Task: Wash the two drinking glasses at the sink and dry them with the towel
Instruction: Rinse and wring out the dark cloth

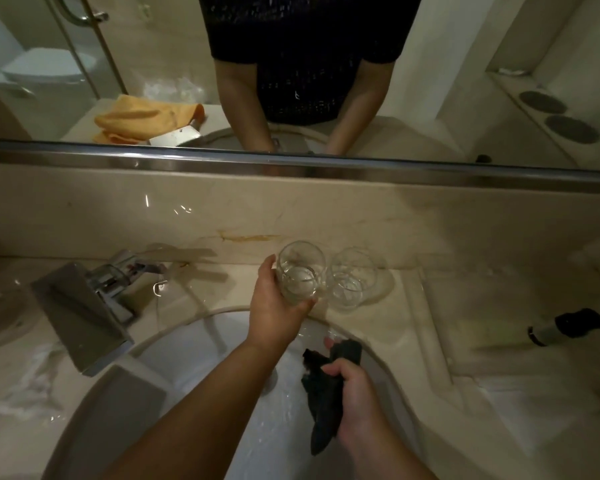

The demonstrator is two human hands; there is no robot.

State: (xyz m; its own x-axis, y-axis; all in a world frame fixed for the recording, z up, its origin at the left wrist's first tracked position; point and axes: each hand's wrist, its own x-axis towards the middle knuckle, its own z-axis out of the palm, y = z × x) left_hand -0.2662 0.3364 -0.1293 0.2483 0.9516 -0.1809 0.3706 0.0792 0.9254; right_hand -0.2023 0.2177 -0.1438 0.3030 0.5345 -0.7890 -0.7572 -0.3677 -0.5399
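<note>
My left hand point(274, 306) grips a clear drinking glass point(300, 271) from below, holding it just above the marble counter behind the sink point(187, 341). A second clear glass point(354, 278) stands on the counter right beside it, to the right. My right hand point(357, 403) holds a dark wet cloth point(323, 410) over the white basin, the cloth hanging down from my fist. In the mirror an orange towel point(142, 121) shows, lying on the counter.
A chrome faucet point(84, 306) with a square spout juts over the basin at the left. A dark hair dryer point(568, 327) lies on the counter at the right. The mirror's metal ledge point(291, 164) runs above the backsplash. Water pools on the counter at the left.
</note>
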